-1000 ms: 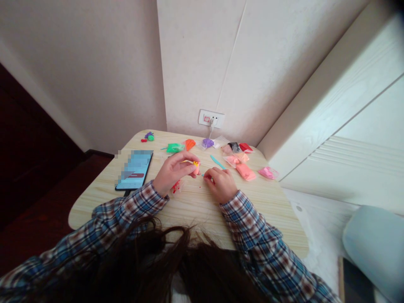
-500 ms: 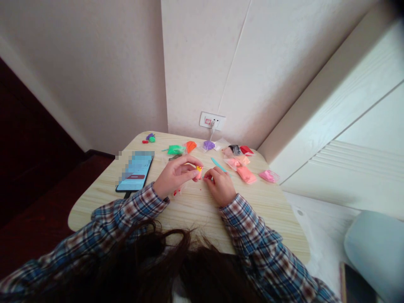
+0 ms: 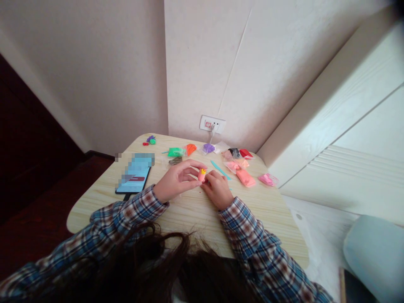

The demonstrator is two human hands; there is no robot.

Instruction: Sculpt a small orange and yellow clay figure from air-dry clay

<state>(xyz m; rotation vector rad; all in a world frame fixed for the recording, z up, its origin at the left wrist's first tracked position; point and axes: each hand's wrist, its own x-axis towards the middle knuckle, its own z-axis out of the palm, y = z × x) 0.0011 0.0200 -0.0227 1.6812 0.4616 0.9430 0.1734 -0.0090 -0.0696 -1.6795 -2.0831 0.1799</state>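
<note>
We pinch the pink piece [image 3: 201, 176], already yellow-topped, in our left hand [image 3: 175, 181], our right hand [image 3: 219, 189] curled with grip unclear, purple clay [image 3: 208, 148] left bagged near the far edge of the table [image 3: 191, 212].

One Head-Worn View Was Used

The table [image 3: 195, 214] was seen from above its near side by one camera, pointed forward and down; left hand [image 3: 175, 182] and right hand [image 3: 220, 191] were framed centrally, fairly near, the wall [image 3: 198, 63] beyond.
</note>
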